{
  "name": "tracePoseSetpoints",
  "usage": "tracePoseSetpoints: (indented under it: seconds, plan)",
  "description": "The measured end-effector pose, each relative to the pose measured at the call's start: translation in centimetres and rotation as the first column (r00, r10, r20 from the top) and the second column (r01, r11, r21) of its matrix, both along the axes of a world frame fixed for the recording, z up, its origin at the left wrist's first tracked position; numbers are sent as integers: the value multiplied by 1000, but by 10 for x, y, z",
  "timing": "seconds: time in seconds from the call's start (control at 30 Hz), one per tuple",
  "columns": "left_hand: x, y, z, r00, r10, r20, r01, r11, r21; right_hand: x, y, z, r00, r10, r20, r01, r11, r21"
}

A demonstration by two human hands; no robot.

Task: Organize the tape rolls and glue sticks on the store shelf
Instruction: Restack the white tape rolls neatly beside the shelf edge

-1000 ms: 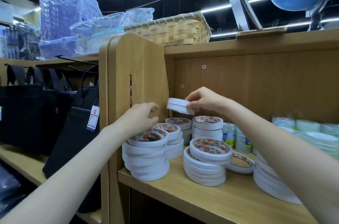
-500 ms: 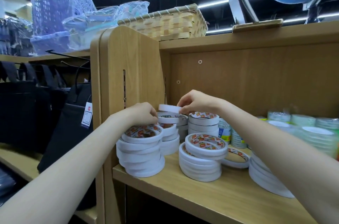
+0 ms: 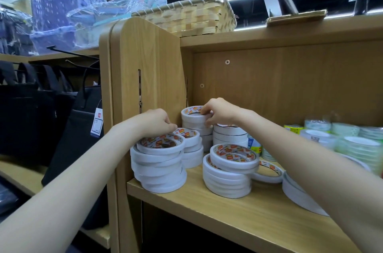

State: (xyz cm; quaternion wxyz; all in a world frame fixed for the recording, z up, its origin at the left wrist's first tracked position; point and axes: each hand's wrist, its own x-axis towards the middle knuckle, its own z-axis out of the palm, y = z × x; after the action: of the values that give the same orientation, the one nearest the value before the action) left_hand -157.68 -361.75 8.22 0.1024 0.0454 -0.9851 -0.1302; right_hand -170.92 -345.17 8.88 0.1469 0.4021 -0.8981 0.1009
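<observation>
Right now the right hand has its fingers curled round the top roll of the back stack, at centre frame against the shelf's side panel. The left hand sits just left of it, fingers bent down onto the rim of the front stack; whether they pinch that rim or only rest on it I cannot tell. Between these two stands a short stack; a fourth stack is at lower centre with a loose roll beside it. Paler tapes fill the right edge. No glue sticks can be made out.

The step seems to be seating a roll on the back stack. Next, I judge, it needs squaring over the rolls below before release.
</observation>
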Motion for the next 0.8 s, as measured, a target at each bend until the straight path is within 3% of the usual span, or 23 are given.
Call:
tracePoseSetpoints:
  seconds: [0.3,0.4,0.47,0.57,0.63,0.7,0.8]
  plan:
    - [12,-1,-3,998,-58,14,57,998,39,-9,-15,-5,991,-109,84,111,994,-19]
    - [26,-6,-1,993,-100,-56,104,991,85,3,-4,1,999,-44,27,45,996,-73]
    - [36,-8,0,990,-140,-27,142,983,113,19,3,12,999,38,37,-35,996,-84]
    - [45,-7,1,974,-174,145,161,982,96,48,2,8,962,152,228,-178,979,95]
    - [46,-5,0,967,-152,204,143,988,59,50,-6,-6,972,134,195,-171,968,186]
    - [47,-6,-2,972,-137,189,124,989,81,48,-6,-12,976,146,161,-166,978,124]
    - [49,-6,-3,976,-128,174,109,987,117,51,8,0,948,221,228,-189,970,-155]
